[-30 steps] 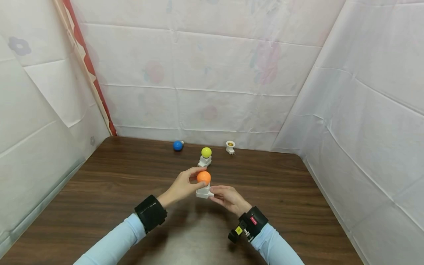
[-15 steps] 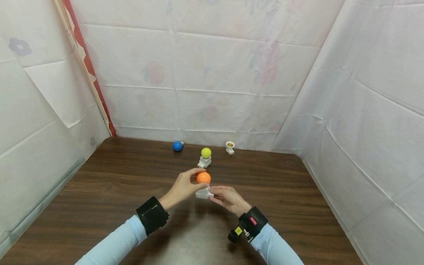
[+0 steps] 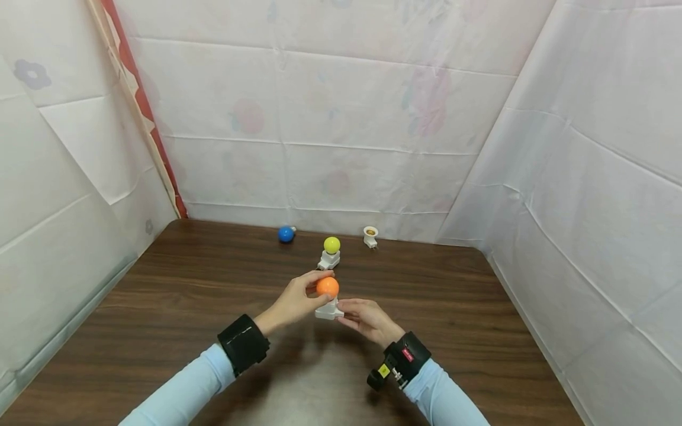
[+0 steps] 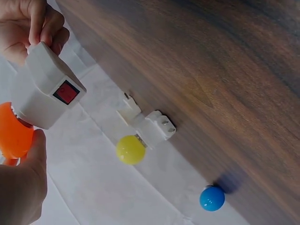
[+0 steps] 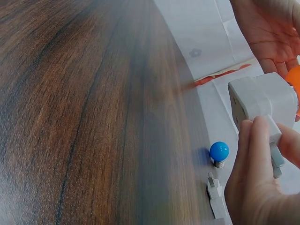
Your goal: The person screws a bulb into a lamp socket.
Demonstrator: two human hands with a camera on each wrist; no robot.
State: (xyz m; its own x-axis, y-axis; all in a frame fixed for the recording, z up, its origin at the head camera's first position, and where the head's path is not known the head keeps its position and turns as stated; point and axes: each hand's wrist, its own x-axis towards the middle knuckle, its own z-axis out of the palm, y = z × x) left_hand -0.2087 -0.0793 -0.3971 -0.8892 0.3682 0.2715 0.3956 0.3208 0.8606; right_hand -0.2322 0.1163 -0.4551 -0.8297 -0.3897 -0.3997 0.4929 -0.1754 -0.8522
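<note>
Nothing much has shifted over the last second: your hands hold the same spot above the middle of the table, the orange bulb a touch lower against your fingertips than before.

Your left hand (image 3: 292,300) curls its thumb and fingers round the orange bulb (image 3: 327,286), pinching it from the left. Your right hand (image 3: 366,318) pinches the white socket adapter (image 3: 328,309) under it, fingers pressed together on its lower right side. Bulb and adapter are lifted clear of the wood.

The pair stands nearly upright, long axis vertical, bulb on top and the plug prongs at the lower end; the left wrist view shows a red square on the adapter's side (image 4: 66,92).

The table (image 3: 479,331) has open wood on both sides of your hands and toward you. White sheets close it on the left, right and far edges. Just beyond your hands stands a yellow bulb (image 3: 332,244) in its own white adapter; farther back, near the far wall, lie a blue bulb (image 3: 286,234) and an empty socket (image 3: 370,235), well apart from one another.
</note>
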